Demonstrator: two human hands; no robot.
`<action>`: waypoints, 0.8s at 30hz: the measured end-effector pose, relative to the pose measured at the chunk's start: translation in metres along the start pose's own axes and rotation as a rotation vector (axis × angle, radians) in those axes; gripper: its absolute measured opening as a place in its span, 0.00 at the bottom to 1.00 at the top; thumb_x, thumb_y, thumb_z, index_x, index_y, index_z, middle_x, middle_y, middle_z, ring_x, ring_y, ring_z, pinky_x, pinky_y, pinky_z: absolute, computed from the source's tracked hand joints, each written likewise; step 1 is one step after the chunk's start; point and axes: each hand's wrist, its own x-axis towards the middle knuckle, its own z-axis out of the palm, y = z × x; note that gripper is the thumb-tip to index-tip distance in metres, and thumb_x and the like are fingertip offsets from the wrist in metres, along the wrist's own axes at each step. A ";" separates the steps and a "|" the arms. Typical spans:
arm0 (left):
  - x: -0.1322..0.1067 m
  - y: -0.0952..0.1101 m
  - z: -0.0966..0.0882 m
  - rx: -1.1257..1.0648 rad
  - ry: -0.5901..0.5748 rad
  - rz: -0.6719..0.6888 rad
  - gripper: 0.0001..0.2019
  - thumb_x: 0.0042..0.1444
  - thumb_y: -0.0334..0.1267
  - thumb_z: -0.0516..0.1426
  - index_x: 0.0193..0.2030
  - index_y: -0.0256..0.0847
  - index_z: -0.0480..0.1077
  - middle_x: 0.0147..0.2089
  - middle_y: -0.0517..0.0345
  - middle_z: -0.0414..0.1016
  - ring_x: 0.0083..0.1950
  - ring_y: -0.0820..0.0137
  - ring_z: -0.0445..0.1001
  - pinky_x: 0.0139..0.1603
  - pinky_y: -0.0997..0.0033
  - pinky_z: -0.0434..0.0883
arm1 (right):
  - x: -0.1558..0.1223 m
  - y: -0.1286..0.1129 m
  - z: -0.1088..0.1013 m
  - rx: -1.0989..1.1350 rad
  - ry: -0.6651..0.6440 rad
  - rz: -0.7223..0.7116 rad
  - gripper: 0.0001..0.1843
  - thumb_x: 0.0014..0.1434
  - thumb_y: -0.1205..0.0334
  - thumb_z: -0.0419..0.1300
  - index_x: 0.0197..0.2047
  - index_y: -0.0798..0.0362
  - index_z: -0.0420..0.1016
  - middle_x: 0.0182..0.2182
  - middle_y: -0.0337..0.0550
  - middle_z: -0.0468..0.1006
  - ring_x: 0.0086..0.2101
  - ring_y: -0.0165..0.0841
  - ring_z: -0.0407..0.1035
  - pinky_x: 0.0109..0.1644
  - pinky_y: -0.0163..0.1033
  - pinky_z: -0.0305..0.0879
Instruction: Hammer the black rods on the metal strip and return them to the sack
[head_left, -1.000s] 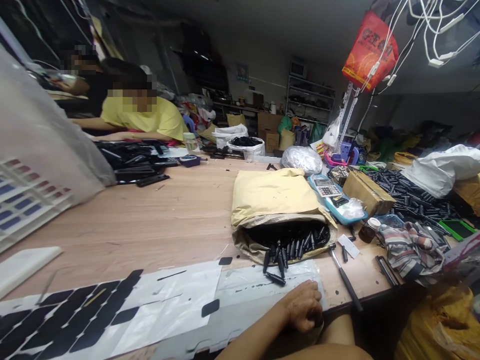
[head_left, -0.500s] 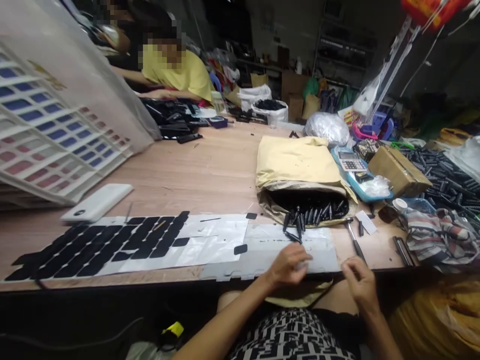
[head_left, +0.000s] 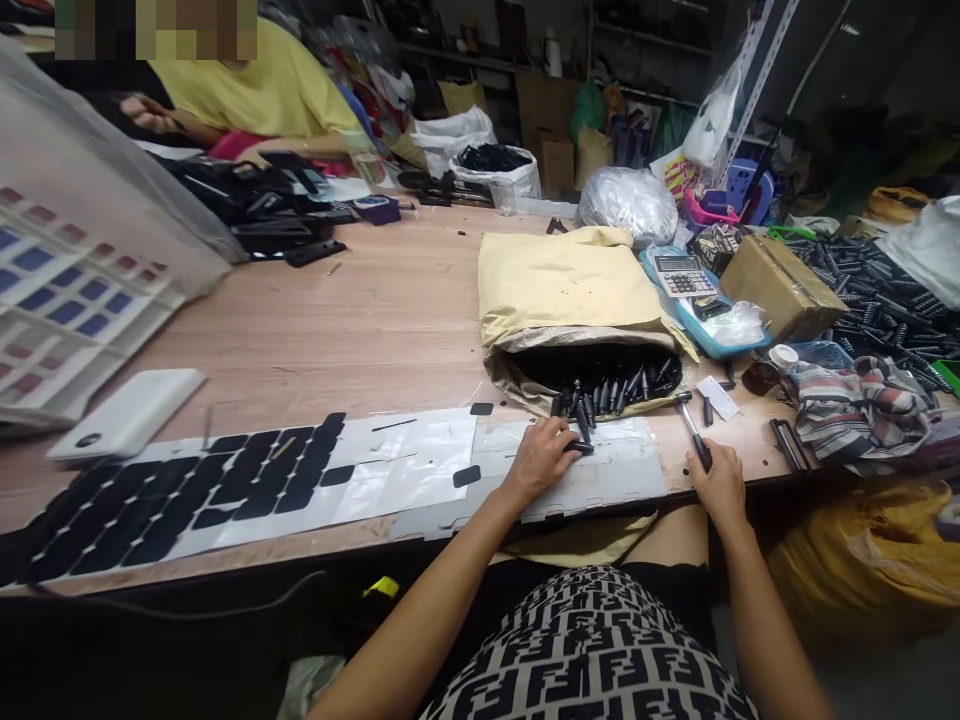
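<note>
My left hand (head_left: 541,458) is over the pale grey board at the front of the table. Its fingers close on a small black cylindrical piece (head_left: 579,447). Just beyond it, similar black tapered pieces (head_left: 616,394) spill from the mouth of a yellow sack (head_left: 562,280) lying on its side. Farther right, my right hand (head_left: 718,485) wraps round the black handle of a small hammer (head_left: 693,428). The metal head points away from me, towards the sack's right corner. A white card (head_left: 718,397) and a loose black piece (head_left: 707,410) lie beside the hammer.
Black rounded stickers (head_left: 157,505) cover a white sheet at left, near a white box (head_left: 127,413) and a plastic crate (head_left: 75,270). At right are a blue tray (head_left: 720,345) with a calculator, a cardboard box (head_left: 787,290) and a cloth (head_left: 847,410). A person in yellow sits opposite.
My left hand has moved forward and taken hold of a black piece. My right hand has come forward and closed on the hammer handle. The camera view has shifted.
</note>
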 end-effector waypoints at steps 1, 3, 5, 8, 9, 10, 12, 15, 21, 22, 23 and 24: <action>-0.002 0.002 0.003 0.003 -0.003 -0.021 0.07 0.59 0.37 0.62 0.43 0.42 0.75 0.46 0.51 0.73 0.48 0.58 0.68 0.48 0.58 0.67 | 0.000 -0.003 0.000 -0.055 -0.034 0.017 0.28 0.63 0.48 0.54 0.59 0.56 0.73 0.49 0.55 0.74 0.49 0.46 0.68 0.53 0.47 0.64; -0.007 0.007 0.007 -0.011 -0.003 -0.057 0.06 0.60 0.38 0.62 0.43 0.42 0.75 0.43 0.52 0.73 0.47 0.59 0.68 0.46 0.59 0.66 | 0.002 -0.010 -0.003 -0.132 -0.100 0.057 0.26 0.65 0.49 0.53 0.61 0.54 0.72 0.50 0.54 0.74 0.49 0.44 0.69 0.50 0.44 0.65; -0.009 0.014 0.012 -0.038 -0.005 -0.071 0.06 0.61 0.38 0.62 0.43 0.42 0.75 0.42 0.52 0.74 0.46 0.59 0.68 0.46 0.60 0.65 | 0.006 -0.016 -0.007 -0.157 -0.163 0.101 0.24 0.66 0.50 0.52 0.59 0.52 0.72 0.50 0.52 0.74 0.46 0.42 0.71 0.47 0.42 0.64; -0.006 0.022 0.020 -0.115 -0.010 -0.086 0.07 0.59 0.39 0.63 0.43 0.42 0.75 0.41 0.53 0.75 0.45 0.60 0.68 0.47 0.60 0.65 | 0.013 -0.017 -0.009 -0.079 -0.225 0.191 0.19 0.63 0.51 0.56 0.52 0.52 0.75 0.44 0.48 0.78 0.42 0.40 0.73 0.45 0.40 0.65; -0.004 0.024 0.022 -0.155 -0.011 -0.092 0.08 0.58 0.39 0.64 0.43 0.42 0.75 0.41 0.53 0.74 0.45 0.60 0.69 0.48 0.60 0.66 | 0.013 -0.015 -0.009 -0.005 -0.228 0.226 0.18 0.61 0.51 0.57 0.49 0.52 0.75 0.40 0.47 0.79 0.40 0.39 0.73 0.43 0.40 0.65; -0.003 0.024 0.025 -0.198 -0.010 -0.098 0.08 0.57 0.38 0.64 0.44 0.42 0.76 0.40 0.54 0.74 0.45 0.61 0.69 0.48 0.60 0.66 | 0.012 -0.011 -0.008 0.095 -0.222 0.262 0.17 0.60 0.51 0.57 0.46 0.53 0.75 0.36 0.45 0.79 0.38 0.38 0.74 0.42 0.39 0.66; 0.000 0.023 0.028 -0.282 -0.005 -0.106 0.10 0.56 0.38 0.65 0.45 0.42 0.76 0.40 0.54 0.74 0.44 0.62 0.69 0.49 0.61 0.67 | 0.005 -0.004 -0.008 0.331 -0.192 0.323 0.19 0.57 0.48 0.58 0.42 0.54 0.74 0.31 0.42 0.78 0.30 0.35 0.73 0.36 0.38 0.67; 0.001 0.019 0.030 -0.351 -0.003 -0.110 0.10 0.55 0.36 0.65 0.45 0.41 0.77 0.40 0.55 0.74 0.44 0.63 0.70 0.50 0.62 0.68 | -0.017 0.004 -0.012 0.607 -0.140 0.342 0.22 0.53 0.44 0.62 0.41 0.55 0.71 0.28 0.39 0.76 0.23 0.31 0.68 0.29 0.36 0.66; 0.007 0.024 0.028 -0.266 -0.068 -0.150 0.09 0.57 0.41 0.64 0.43 0.44 0.79 0.39 0.56 0.75 0.44 0.62 0.70 0.48 0.62 0.64 | -0.068 -0.018 -0.021 0.832 -0.052 0.198 0.31 0.55 0.46 0.67 0.55 0.53 0.67 0.40 0.45 0.78 0.30 0.31 0.73 0.27 0.33 0.69; 0.009 0.027 0.028 -0.248 -0.077 -0.161 0.08 0.57 0.41 0.64 0.43 0.44 0.79 0.40 0.56 0.76 0.44 0.62 0.70 0.48 0.61 0.64 | -0.073 -0.025 -0.020 0.838 -0.120 0.161 0.31 0.58 0.46 0.65 0.59 0.52 0.65 0.39 0.44 0.78 0.27 0.30 0.72 0.25 0.32 0.68; 0.010 0.029 0.028 -0.236 -0.084 -0.171 0.08 0.57 0.41 0.64 0.43 0.45 0.79 0.40 0.57 0.77 0.45 0.62 0.70 0.47 0.61 0.63 | -0.077 -0.031 -0.018 0.819 -0.175 0.116 0.30 0.61 0.47 0.62 0.61 0.51 0.65 0.37 0.43 0.79 0.25 0.29 0.71 0.24 0.32 0.67; 0.011 0.030 0.028 -0.229 -0.090 -0.179 0.07 0.56 0.40 0.64 0.42 0.45 0.79 0.40 0.57 0.77 0.45 0.62 0.70 0.47 0.61 0.62 | -0.079 -0.037 -0.016 0.777 -0.200 0.064 0.27 0.63 0.48 0.60 0.61 0.51 0.67 0.36 0.43 0.80 0.25 0.29 0.71 0.25 0.33 0.69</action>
